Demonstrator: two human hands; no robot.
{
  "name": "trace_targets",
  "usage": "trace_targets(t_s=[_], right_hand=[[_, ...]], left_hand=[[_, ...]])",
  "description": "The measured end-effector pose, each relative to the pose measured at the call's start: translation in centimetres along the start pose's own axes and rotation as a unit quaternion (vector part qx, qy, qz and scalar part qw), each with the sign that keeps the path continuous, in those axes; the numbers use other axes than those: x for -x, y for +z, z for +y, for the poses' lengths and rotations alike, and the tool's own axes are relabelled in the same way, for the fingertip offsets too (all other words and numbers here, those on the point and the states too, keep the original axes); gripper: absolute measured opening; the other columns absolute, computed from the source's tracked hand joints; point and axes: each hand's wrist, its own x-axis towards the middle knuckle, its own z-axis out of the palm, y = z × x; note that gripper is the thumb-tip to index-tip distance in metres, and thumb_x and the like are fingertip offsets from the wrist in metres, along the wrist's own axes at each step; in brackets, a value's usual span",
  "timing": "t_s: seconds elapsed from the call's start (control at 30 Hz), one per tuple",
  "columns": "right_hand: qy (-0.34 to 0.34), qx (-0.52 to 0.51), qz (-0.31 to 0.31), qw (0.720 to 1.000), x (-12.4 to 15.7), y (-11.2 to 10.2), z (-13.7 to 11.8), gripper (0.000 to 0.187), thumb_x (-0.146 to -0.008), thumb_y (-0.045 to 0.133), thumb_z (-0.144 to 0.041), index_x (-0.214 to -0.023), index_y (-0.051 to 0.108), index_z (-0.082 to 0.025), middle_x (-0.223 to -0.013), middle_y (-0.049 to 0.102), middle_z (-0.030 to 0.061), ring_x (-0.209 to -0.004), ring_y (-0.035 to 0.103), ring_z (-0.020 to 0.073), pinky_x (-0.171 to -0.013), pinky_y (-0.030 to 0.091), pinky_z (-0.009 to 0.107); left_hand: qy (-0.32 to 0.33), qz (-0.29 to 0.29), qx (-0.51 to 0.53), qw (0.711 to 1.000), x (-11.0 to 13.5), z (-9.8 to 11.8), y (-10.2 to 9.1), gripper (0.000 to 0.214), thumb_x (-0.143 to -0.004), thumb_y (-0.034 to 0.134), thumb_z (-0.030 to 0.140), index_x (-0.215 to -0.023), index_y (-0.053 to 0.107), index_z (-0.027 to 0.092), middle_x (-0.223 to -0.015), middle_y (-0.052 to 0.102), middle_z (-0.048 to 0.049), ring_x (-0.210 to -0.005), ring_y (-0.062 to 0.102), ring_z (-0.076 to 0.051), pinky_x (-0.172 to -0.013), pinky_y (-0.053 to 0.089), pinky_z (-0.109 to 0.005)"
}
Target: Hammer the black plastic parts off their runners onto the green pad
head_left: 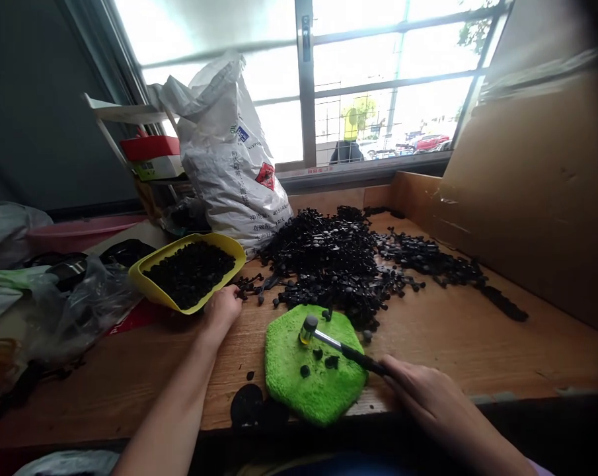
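My right hand (422, 387) is wrapped round the black handle of a small mallet (337, 344). The mallet's head, dark at the top and yellowish below, is over a green fuzzy pad (291, 383). A few small black rubber pieces (331, 361) lie loose on the pad. To the left, my left hand (224, 309) is beside the yellow tub (242, 259), its fingers closed at the edge of some scattered black parts (252, 285). A black bit shows at those fingertips, its exact shape partly hidden. Many small black pieces fill the tub.
A large heap of black rubber parts (328, 244) spreads behind the pad and to the right. Behind it stands a white woven sack (224, 158) by the window. Cardboard (536, 185) walls the right side. Plastic bags (80, 304) and a pink basin (88, 228) crowd the left.
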Motion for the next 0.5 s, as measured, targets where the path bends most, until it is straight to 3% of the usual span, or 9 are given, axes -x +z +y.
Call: trace_targets(t_s=[0.13,0.33,0.5], right_hand=[[0.036,-0.011,0.023,0.999,-0.3,0.1,0.3,0.028,-0.093,0.027,-0.03,-0.091,0.054,-0.022,-0.069,0.064,0.0035,-0.062,0.06,0.0213,-0.055,0.038,0.028],[0.014,-0.02,0.022,0.999,0.0,-0.1,0.3,0.03,-0.093,0.028,-0.03,-0.099,0.056,-0.022,-0.08,0.067,0.0076,-0.072,0.062,0.0234,-0.058,0.04,0.028],[0.001,-0.02,0.023,1.0,0.2,-0.2,-0.1,0.028,-0.093,0.029,-0.03,-0.092,0.056,-0.022,-0.072,0.066,0.0049,-0.065,0.062,0.0216,-0.056,0.041,0.028]], left_hand=[[0.025,0.006,0.01,1.0,3.3,-1.2,-2.2,0.025,-0.071,0.051,0.03,-0.09,0.066,0.023,-0.083,0.069,-0.0029,-0.077,0.061,-0.022,-0.063,0.042,-0.028],[0.146,0.097,0.044,0.983,8.7,-5.1,-3.2,0.019,-0.071,0.054,0.028,-0.077,0.071,0.024,-0.088,0.064,-0.0039,-0.086,0.055,-0.022,-0.079,0.043,-0.031],[0.128,0.049,0.093,0.986,11.3,-5.9,-3.4,0.026,-0.077,0.048,0.027,-0.092,0.069,0.023,-0.08,0.059,-0.0033,-0.075,0.057,-0.017,-0.069,0.045,-0.025]])
